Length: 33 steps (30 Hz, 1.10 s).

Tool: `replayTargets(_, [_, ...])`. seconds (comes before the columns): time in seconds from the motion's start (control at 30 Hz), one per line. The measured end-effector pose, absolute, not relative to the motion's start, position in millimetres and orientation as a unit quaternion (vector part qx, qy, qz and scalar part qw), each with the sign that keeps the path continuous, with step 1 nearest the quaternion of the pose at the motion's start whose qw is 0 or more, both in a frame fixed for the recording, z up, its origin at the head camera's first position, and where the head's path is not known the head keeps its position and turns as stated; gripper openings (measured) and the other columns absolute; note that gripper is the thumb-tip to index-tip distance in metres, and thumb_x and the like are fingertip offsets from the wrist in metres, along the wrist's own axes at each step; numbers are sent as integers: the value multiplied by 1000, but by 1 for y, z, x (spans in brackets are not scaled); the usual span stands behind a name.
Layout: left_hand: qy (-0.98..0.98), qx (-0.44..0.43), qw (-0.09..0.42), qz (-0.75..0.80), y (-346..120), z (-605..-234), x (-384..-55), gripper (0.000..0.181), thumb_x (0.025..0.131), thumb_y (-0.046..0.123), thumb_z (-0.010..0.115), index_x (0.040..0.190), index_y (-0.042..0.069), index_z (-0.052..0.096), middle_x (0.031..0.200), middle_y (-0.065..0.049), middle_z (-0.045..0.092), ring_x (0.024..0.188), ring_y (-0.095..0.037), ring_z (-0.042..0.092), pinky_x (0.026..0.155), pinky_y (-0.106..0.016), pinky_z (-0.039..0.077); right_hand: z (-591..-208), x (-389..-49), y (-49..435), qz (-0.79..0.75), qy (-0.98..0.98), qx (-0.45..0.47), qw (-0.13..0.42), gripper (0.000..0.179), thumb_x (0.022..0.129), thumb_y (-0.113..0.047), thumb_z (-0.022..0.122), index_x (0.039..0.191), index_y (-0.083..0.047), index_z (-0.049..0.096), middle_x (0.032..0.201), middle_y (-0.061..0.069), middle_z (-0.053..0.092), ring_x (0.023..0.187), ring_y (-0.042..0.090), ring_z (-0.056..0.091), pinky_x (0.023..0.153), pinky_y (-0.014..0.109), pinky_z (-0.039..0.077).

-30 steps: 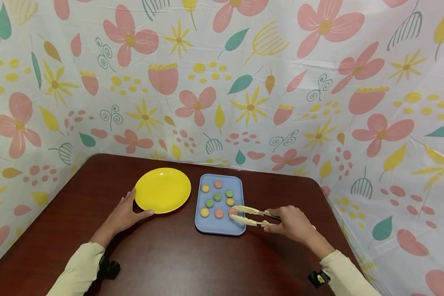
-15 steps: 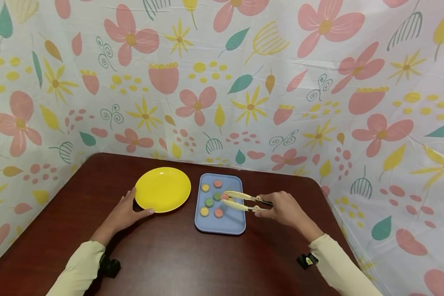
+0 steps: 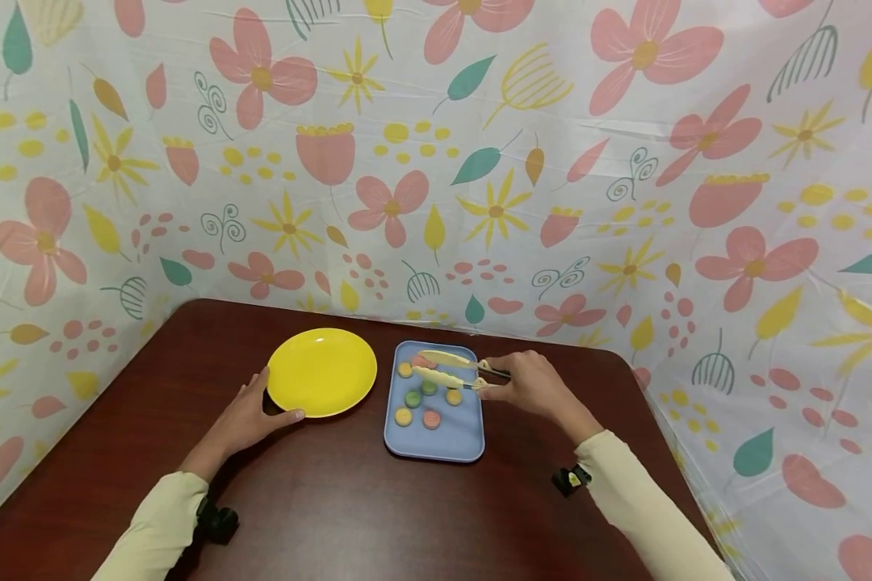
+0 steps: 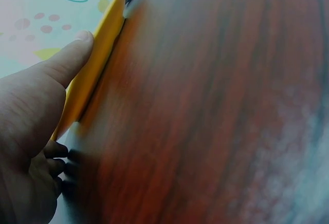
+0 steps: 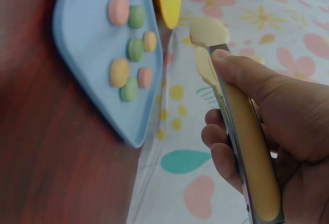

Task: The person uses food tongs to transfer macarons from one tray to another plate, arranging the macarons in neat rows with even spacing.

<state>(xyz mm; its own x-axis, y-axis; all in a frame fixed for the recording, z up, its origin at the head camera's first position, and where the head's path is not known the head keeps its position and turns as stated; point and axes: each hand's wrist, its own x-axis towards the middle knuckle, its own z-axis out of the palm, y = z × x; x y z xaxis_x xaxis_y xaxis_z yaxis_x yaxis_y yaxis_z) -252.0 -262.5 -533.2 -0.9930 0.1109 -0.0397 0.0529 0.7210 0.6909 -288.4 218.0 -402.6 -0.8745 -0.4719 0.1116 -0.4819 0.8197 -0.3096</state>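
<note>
On the dark wooden table (image 3: 320, 500), a blue tray (image 3: 443, 446) sits beside a yellow plate (image 3: 322, 373), the person's left hand (image 3: 243, 415) spread at the plate's rim, the right hand (image 3: 530, 383), well apart, gripping tongs (image 3: 450, 360) over the tray's pastel macarons (image 3: 412, 399), a pink one (image 3: 423, 362) showing between the tips.

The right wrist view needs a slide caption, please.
Right hand gripping tongs near a blue tray of colourful macarons.
</note>
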Motion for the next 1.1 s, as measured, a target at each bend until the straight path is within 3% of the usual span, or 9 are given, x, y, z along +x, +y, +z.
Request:
replayTargets(0.1, [927,43,37,371,-263,-533,-251,130,82,67,75,164,4,-4,167,-30,8,152,-54,4,115,-76,14,-400,-296,208,166,-952,256,14,60,83,-46,84,130,-10,72,60,-4,61,45,8,33,48,25,31])
replayTargets(0.27, [926,45,33,373,-265,-534,-251,130,82,67,75,164,5,-4,167,-30,9,152,-54,4,115,-76,13,-397,-308,189,157,-949,275,14,57,84,-40,85,130,-10,72,51,-3,50,44,9,27,48,25,27])
replayTargets(0.4, [926,48,30,373,-267,-537,-251,130,82,67,75,164,6,-4,167,-29,9,152,-54,5,116,-76,13,-397,-315,172,133,-946,296,11,56,84,-43,84,130,-13,73,69,2,68,48,9,38,51,25,33])
replayTargets(0.53, [926,45,31,372,-268,-539,-252,130,81,67,76,164,5,-4,167,-30,10,152,-54,5,116,-75,12,-398,-322,156,119,-943,311,7,55,83,-46,84,129,-17,74,83,-1,75,51,8,43,53,24,35])
replayTargets(0.83, [927,39,34,372,-265,-534,-251,130,82,67,75,164,3,-3,167,-30,10,152,-54,6,116,-75,13,-410,-338,124,141,-931,336,17,56,83,-41,86,129,-12,73,78,4,73,45,8,32,50,23,28])
replayTargets(1.0, [925,37,32,376,-263,-535,-252,130,80,68,76,164,5,-1,167,-29,11,152,-54,6,117,-74,14,-415,-346,109,167,-929,331,0,55,83,-38,86,129,-10,72,118,9,75,45,8,34,51,24,30])
replayTargets(1.1, [925,36,30,377,-262,-535,-252,131,80,69,75,164,5,-1,167,-29,12,152,-55,7,116,-74,14,-416,-351,101,166,-932,323,-8,56,84,-39,85,131,-11,71,122,10,74,46,9,34,51,24,28])
